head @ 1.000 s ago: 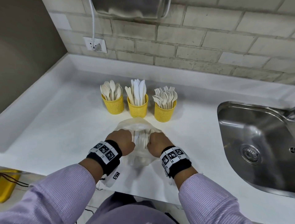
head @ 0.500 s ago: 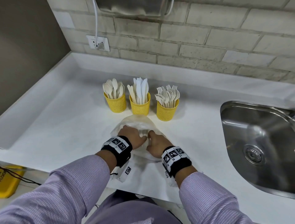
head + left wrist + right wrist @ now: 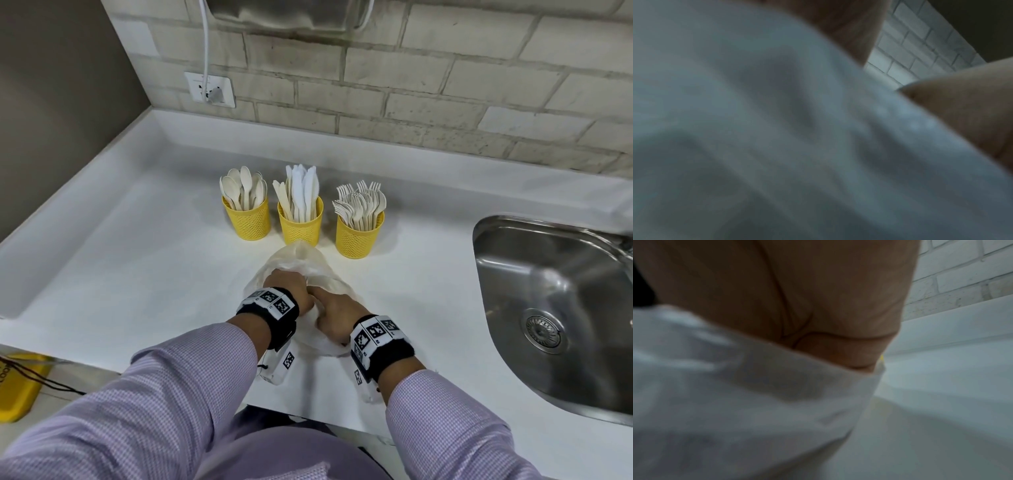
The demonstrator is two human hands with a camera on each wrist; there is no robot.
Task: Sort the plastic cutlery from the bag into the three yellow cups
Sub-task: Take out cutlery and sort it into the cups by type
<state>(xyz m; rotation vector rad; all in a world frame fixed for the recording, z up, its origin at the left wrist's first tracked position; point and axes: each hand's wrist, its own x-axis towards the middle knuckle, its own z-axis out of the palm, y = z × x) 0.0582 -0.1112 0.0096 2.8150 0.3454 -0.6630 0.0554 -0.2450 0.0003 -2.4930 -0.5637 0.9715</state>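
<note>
Three yellow perforated cups stand in a row on the white counter: the left cup (image 3: 249, 221) holds spoons, the middle cup (image 3: 300, 224) knives, the right cup (image 3: 358, 237) forks. Just in front of them lies a crumpled translucent plastic bag (image 3: 301, 262). My left hand (image 3: 291, 291) and right hand (image 3: 334, 313) sit side by side on the bag, fingers curled into its plastic. In both wrist views blurred white bag plastic (image 3: 777, 129) (image 3: 756, 402) fills the frame under each palm. Whether cutlery lies inside the bag is hidden.
A steel sink (image 3: 555, 308) is sunk into the counter at the right. A brick wall with a socket (image 3: 209, 89) and cable rises behind. A raised white ledge (image 3: 68, 219) borders the left side. A yellow object (image 3: 17, 387) lies below the counter's front edge.
Both hands have moved forward along the bag toward the cups and closer together. The cutlery bundle seen between them earlier is no longer visible.
</note>
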